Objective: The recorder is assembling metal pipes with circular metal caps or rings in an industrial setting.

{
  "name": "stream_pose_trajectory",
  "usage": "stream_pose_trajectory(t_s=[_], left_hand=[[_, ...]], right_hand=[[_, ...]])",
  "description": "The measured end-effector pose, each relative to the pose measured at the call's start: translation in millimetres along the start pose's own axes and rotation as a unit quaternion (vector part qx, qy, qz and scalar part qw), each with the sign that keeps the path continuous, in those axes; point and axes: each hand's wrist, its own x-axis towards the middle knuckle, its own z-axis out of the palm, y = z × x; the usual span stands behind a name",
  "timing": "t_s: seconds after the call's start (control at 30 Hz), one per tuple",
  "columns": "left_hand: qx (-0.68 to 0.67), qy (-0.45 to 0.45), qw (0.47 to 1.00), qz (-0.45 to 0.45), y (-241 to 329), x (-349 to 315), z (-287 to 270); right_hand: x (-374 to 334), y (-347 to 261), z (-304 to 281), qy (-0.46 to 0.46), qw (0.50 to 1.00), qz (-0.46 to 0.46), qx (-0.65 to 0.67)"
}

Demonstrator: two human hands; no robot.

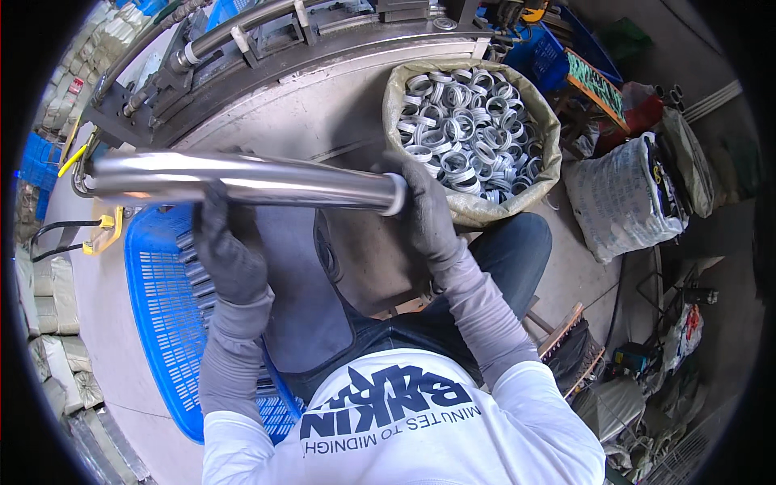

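A shiny metal tube [275, 184] is held level in front of me, its left end smeared by motion. My left hand [230, 255], in a dark grey glove, grips it from below, with a finger showing across its near side. On the tube's right end sits a whitish ring [396, 194]. My right hand [430, 217], gloved too, is closed around that end; some of its fingers are hidden behind the tube. Beyond my right hand stands a sack [552, 129] full of loose metal rings [473, 133].
On my left is a blue plastic basket [158, 315] with metal tubes in it. A metal machine frame [242, 77] spans the far side. At the right stands a stuffed woven bag [618, 198]. A dark pad [303, 299] lies over my left leg.
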Motion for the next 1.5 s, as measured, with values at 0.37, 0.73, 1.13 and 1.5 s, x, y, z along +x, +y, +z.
stream_pose_trajectory(t_s=[0.37,0.73,1.13,1.5], left_hand=[[0.265,-0.296,0.913,0.099,71.5,41.6,30.1],[0.229,-0.361,0.904,0.013,32.2,5.6,33.7],[0.255,-0.388,0.884,0.047,37.5,-3.4,37.6],[0.255,-0.407,0.876,0.038,36.3,-4.5,36.5]], right_hand=[[55.5,65.3,-91.0,-0.063,0.748,0.134,-0.647],[14.8,-13.5,-73.0,-0.135,0.905,-0.129,-0.382],[-3.7,15.2,0.1,-0.023,0.998,-0.059,0.011],[-6.6,-2.0,8.7,0.054,0.992,-0.024,-0.108]])
